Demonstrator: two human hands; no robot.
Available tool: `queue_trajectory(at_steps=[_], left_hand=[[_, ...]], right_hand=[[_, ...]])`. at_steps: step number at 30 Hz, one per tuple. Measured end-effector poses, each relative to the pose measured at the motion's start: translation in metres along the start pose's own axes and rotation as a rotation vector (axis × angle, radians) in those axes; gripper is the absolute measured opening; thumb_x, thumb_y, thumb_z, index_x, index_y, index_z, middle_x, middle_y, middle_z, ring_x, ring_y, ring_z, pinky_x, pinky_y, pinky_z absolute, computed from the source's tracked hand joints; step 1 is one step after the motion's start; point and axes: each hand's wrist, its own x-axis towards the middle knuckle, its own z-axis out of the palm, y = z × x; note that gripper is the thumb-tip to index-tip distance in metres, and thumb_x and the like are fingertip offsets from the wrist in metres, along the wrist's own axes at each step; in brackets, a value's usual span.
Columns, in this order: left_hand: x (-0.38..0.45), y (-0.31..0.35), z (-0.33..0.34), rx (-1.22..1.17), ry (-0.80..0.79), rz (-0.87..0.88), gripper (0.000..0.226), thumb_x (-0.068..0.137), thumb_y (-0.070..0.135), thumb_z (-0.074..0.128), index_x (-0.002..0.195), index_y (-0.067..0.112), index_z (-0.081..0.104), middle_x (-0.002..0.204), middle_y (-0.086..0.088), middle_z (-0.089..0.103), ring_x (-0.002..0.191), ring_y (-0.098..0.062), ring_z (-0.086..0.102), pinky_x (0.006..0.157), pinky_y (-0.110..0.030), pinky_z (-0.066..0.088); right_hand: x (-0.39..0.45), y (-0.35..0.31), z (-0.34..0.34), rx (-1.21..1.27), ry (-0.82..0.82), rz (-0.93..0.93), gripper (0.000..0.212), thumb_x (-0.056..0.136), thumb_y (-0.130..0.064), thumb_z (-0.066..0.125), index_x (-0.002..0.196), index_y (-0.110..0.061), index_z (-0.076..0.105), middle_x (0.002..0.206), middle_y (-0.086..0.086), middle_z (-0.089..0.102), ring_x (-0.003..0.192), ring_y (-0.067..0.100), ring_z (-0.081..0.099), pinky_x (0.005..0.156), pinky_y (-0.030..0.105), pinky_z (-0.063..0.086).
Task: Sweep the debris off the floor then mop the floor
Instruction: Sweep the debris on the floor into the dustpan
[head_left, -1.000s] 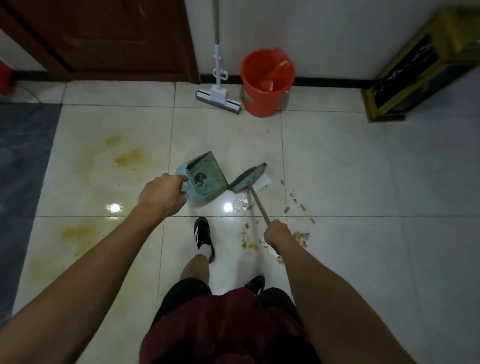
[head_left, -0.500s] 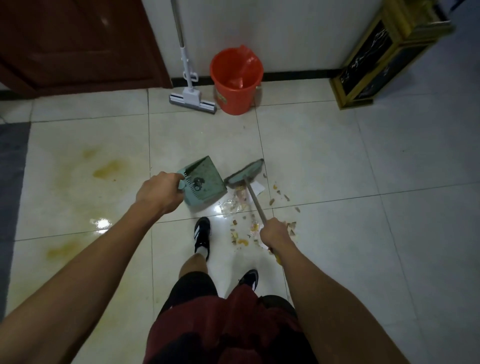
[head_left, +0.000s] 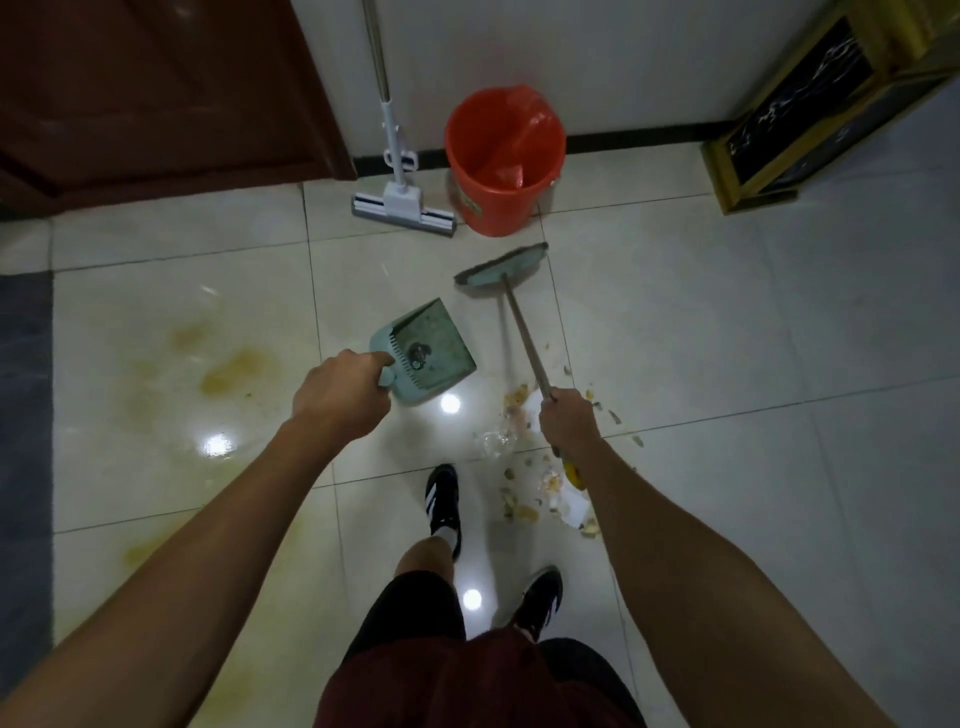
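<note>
Left grip (head_left: 340, 397) holds one dustpan (head_left: 428, 353), right grip (head_left: 569, 423) one broom (head_left: 504, 267), seemingly airborne.

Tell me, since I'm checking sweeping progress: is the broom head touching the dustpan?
Apart. The head view shows bare tile between the broom head and the dustpan, which the left hand holds.

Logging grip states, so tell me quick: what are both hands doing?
Left hand: closed, holding the dustpan handle.
Right hand: closed, holding the broom handle.
</note>
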Motion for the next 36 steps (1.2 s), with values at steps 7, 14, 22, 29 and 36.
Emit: queue_trajectory(at_steps=[7,14,22,29,36], left_hand=[[0.044,-0.023,-0.001,-0.069,0.045,0.034,0.023,0.099,0.029,0.050,0.112,0.028,0.068,0.072,0.002,0.056,0.058,-0.020,0.055,0.051,-0.026,0.038],[0.055,-0.038,0.009,-0.132,-0.017,0.015,0.023,0.096,0.029,0.053,0.114,0.031,0.067,0.077,0.002,0.061,0.062,-0.019,0.058,0.057,-0.030,0.050],[0.040,-0.021,0.014,-0.093,-0.009,0.040,0.018,0.096,0.029,0.054,0.109,0.029,0.067,0.076,-0.001,0.063,0.061,-0.021,0.060,0.055,-0.029,0.049],[-0.012,0.018,0.019,-0.034,0.023,-0.029,0.021,0.088,0.023,0.058,0.106,0.032,0.066,0.084,-0.005,0.064,0.069,-0.028,0.059,0.057,-0.030,0.043],[-0.111,0.062,0.055,-0.044,0.116,-0.115,0.029,0.088,0.022,0.058,0.113,0.033,0.067,0.087,-0.009,0.068,0.071,-0.032,0.059,0.060,-0.034,0.048]], right_hand=[[0.070,-0.081,0.007,0.119,0.027,0.086,0.030,0.090,-0.013,0.050,0.109,0.000,0.069,0.086,0.012,0.070,0.069,0.026,0.067,0.069,0.041,0.063],[0.094,-0.098,-0.003,0.035,-0.044,0.136,0.029,0.099,-0.010,0.044,0.117,0.001,0.063,0.082,0.013,0.072,0.057,0.022,0.068,0.048,0.027,0.056],[0.052,-0.042,-0.004,-0.201,-0.148,0.138,0.032,0.099,-0.010,0.051,0.126,0.007,0.055,0.104,0.019,0.068,0.072,0.026,0.062,0.065,0.035,0.056],[-0.014,0.024,0.001,-0.254,-0.165,0.133,0.034,0.098,-0.011,0.049,0.129,0.003,0.053,0.122,0.020,0.064,0.106,0.034,0.066,0.083,0.037,0.056],[-0.074,0.137,-0.012,-0.283,-0.203,0.128,0.036,0.100,-0.010,0.046,0.133,0.002,0.051,0.121,0.017,0.064,0.091,0.029,0.066,0.066,0.030,0.050]])
